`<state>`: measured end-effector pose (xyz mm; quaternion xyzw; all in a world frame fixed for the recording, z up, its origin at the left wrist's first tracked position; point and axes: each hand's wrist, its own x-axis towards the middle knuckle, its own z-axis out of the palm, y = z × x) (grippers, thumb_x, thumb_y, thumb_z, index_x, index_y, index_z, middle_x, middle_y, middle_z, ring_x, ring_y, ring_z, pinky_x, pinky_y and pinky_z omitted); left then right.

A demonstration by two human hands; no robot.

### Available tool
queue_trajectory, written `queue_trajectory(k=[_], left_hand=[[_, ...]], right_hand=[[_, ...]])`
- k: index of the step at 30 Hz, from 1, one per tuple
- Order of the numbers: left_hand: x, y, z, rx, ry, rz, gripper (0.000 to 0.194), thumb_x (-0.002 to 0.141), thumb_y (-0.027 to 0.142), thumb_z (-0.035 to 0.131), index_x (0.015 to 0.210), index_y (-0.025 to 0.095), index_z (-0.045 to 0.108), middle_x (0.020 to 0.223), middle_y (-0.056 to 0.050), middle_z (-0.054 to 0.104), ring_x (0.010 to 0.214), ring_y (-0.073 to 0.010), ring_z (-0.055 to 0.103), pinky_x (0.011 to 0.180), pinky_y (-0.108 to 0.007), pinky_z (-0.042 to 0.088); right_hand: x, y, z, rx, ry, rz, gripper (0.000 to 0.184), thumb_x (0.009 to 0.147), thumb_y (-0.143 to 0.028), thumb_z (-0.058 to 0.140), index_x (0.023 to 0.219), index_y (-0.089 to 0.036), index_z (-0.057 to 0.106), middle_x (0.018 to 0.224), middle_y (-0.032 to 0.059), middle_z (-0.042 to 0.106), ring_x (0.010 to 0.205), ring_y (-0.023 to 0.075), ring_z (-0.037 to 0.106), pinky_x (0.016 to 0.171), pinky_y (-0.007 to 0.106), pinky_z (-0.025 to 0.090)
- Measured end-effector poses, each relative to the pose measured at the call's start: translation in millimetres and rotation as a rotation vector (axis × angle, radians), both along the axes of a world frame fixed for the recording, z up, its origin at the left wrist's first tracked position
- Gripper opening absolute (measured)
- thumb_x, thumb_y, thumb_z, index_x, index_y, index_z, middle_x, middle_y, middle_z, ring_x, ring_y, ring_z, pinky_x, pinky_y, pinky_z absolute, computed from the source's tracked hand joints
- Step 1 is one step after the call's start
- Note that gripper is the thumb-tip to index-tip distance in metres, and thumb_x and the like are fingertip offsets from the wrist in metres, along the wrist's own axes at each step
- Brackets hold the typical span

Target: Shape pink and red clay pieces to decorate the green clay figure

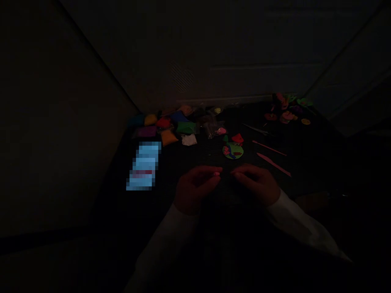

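The scene is very dark. My left hand (194, 187) pinches a small pink piece of modelling clay (216, 173) between thumb and fingers. Just to its right, my right hand (258, 181) has thumb and fingertips pressed together; whatever may be between them is too dark to make out. A gap separates the two hands. Beyond them lies a round green clay disc (233, 150) with blue, pink and brown bits on it. A red clay piece (237, 138) touches or sits just behind its far edge, with a small dark green piece (225, 138) beside it.
A lit, blurred screen (144, 166) lies at the left. Bags of coloured clay, among them a green bag (186, 127) and an orange bag (169, 137), line the back. Right are a pink knife-shaped tool (274, 164), a thin pink stick (269, 148) and several finished-looking clay figures (287, 117).
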<state>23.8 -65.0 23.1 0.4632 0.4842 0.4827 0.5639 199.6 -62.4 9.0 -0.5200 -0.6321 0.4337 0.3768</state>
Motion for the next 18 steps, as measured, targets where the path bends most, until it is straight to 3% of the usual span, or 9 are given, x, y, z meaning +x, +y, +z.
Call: queue_trajectory(k=[4, 8, 12, 18], left_hand=[[0.9, 1.0, 1.6, -0.047, -0.055, 0.013, 0.014, 0.057, 0.019, 0.067, 0.07, 0.018, 0.062, 0.077, -0.002, 0.068, 0.076, -0.0152, 0.062, 0.07, -0.027, 0.049], [1.1, 1.8, 3.6, -0.029, -0.054, -0.041, 0.012, 0.057, 0.017, 0.068, 0.067, 0.018, 0.061, 0.072, 0.0, 0.067, 0.072, -0.0128, 0.061, 0.068, -0.024, 0.048], [0.7, 1.4, 8.9, -0.006, -0.073, -0.112, 0.011, 0.057, 0.017, 0.068, 0.065, 0.018, 0.061, 0.068, 0.001, 0.065, 0.067, -0.0105, 0.059, 0.063, -0.022, 0.046], [-1.6, -0.8, 22.3, 0.08, -0.175, -0.257, 0.011, 0.057, 0.016, 0.07, 0.065, 0.019, 0.062, 0.061, 0.002, 0.062, 0.067, -0.0106, 0.056, 0.062, -0.023, 0.044]], right_hand=[[45.2, 12.9, -1.4, 0.256, -0.351, -0.154, 0.021, 0.075, -0.036, 0.05, 0.084, -0.021, 0.061, 0.086, 0.0032, 0.059, 0.081, 0.0158, 0.054, 0.073, 0.03, 0.042], [88.8, 39.7, -6.6, 0.414, -0.694, -0.253, 0.026, 0.075, -0.036, 0.049, 0.089, -0.018, 0.062, 0.086, 0.0062, 0.058, 0.077, 0.0167, 0.054, 0.068, 0.03, 0.043], [104.3, 62.2, -14.7, 0.435, -0.887, -0.182, 0.028, 0.074, -0.038, 0.05, 0.086, -0.017, 0.063, 0.086, 0.0073, 0.058, 0.078, 0.018, 0.053, 0.068, 0.031, 0.043], [104.2, 71.8, -22.2, 0.294, -0.995, -0.172, 0.027, 0.076, -0.037, 0.044, 0.08, -0.019, 0.063, 0.08, 0.0056, 0.058, 0.074, 0.017, 0.054, 0.061, 0.028, 0.041]])
